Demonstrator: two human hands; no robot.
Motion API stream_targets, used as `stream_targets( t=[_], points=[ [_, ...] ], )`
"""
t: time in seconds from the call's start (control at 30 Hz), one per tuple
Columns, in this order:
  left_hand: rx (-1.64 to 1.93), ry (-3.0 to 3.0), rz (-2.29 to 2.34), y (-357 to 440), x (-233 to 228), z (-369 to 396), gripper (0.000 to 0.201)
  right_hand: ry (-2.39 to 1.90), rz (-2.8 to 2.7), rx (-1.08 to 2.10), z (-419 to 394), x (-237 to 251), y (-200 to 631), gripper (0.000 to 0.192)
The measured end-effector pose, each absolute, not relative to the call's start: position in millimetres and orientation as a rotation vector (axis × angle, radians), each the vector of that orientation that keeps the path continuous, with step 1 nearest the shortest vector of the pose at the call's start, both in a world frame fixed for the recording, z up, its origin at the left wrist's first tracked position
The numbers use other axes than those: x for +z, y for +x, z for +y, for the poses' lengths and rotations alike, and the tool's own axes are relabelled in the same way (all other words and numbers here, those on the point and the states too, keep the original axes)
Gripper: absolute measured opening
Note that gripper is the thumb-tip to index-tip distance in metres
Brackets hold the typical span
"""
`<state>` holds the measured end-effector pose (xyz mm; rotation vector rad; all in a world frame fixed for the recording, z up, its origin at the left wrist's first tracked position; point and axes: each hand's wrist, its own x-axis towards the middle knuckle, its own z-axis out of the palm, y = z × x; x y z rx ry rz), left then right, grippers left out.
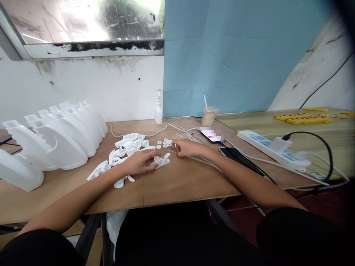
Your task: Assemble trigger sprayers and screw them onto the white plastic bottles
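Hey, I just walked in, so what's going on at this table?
A person is handling white plastic sprayer parts. The left hand holds a sprayer head just above the table or against it; I can't tell which. The right hand is beside some small white rings, its fingers curled; whether it grips one is unclear. More sprayer heads lie heaped nearby, with white bottles farther left.

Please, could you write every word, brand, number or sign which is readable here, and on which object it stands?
No text can be read.
Lit rectangular phone screen: partly pixelated, nothing legible.
Clear plastic cup of pale brown drink: dark marks, too blurred.
Small blue-and-white rectangular label near the long white plastic power strip: too small and blurred.
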<state>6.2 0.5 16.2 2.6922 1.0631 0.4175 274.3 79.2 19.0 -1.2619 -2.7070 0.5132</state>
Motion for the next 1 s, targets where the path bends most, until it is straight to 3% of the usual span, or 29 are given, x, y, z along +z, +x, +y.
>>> stream_targets(
  t=[0.23,0.4,0.6,0.73,0.9,1.0],
  points=[
    [0.446,2.696,1.003,6.6,15.9,-0.4,0.027,-1.243,-2.502,0.568,81.7,13.6,270.7,0.032],
    [0.48,2.667,0.963,10.5,17.2,-0.9,0.022,-0.982,-2.142,1.029,84.4,21.4,269.9,0.043],
    [0.438,2.732,0.95,9.0,16.5,-0.4,0.023,-0.838,-1.681,1.376,71.8,41.3,267.0,0.019],
    [0.422,2.736,0.919,7.8,17.9,-1.0,0.023,-0.625,-1.392,1.611,76.4,41.9,270.0,0.031],
    [0.469,2.691,0.915,7.6,16.2,-0.4,0.021,-0.598,-1.36,1.596,76.4,33.7,264.8,0.023],
    [0.515,2.642,0.923,7.5,15.2,-0.6,0.019,-0.642,-1.464,1.449,67.6,28.0,254.3,0.03]
  ],
)
